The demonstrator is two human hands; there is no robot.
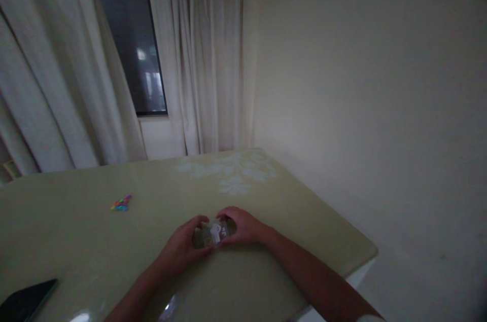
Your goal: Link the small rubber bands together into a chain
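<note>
A small clear packet with white print (pixel 217 231) lies between my two hands, low over the middle of the table. My left hand (pixel 187 242) has its thumb and fingers curled round the packet's left end. From the right, my right hand (pixel 243 226) grips the other end the same way. The fingertips of both hands come close together at the packet's lower edge. What is inside the packet is too dim to make out.
On the greenish table (pixel 152 241), a small pile of colourful pieces (pixel 122 204) lies to the left. A dark flat object (pixel 28 301) rests at the lower left. Curtains (pixel 213 58) and a wall (pixel 361 83) stand behind and to the right.
</note>
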